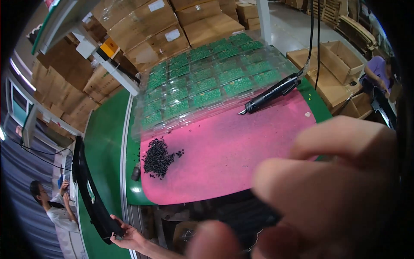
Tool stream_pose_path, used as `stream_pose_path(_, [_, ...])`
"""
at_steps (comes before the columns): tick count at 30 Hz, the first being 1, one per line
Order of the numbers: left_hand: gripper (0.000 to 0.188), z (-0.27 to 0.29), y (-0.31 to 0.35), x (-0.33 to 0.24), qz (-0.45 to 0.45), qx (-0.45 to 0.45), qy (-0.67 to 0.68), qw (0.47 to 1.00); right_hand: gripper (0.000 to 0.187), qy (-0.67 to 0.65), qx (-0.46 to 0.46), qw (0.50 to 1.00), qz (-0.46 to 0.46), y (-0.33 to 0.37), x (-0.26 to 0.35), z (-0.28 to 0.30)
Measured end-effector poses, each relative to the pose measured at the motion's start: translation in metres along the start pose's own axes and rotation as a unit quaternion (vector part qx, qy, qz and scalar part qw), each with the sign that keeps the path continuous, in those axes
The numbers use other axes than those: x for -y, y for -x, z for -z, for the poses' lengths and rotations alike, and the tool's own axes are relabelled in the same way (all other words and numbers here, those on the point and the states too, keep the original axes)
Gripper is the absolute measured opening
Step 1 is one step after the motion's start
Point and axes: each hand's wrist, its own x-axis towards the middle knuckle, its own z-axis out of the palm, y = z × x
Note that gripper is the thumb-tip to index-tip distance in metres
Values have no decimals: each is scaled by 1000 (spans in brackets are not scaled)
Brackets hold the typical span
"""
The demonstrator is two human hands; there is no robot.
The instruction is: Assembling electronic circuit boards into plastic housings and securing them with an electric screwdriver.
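Large and blurred, my right hand (336, 185) is close in front of the camera at the lower right. Its fingers are loosely curled and apart, with no object visible between them. A blurred fingertip at the bottom middle seems to be part of it. At the lower left, my left hand (129, 237) grips the near end of a long, curved black plastic strip (88, 196), which stretches away over a green surface. On a pink mat (207, 172) lie a pile of tiny black parts (158, 159) and a black pen-shaped power screwdriver (271, 96), its tip pointing left.
Clear trays of green circuit boards (202, 82) cover the mat's far side. Cardboard boxes (142, 34) are stacked behind. A black cord (311, 34) hangs at the right. One person (58, 211) works at the far left, another (377, 75) at the far right.
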Motion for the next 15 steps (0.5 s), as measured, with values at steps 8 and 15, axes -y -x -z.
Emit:
stream_pose_path(8, [78,84,-28,-61,-27,19,84,996,49,-114,230,960,-111,248,15,167])
stream_pose_path(15, [34,6,-12,55,130,170,-223,951,10,150,16,979,135,141,-62,92])
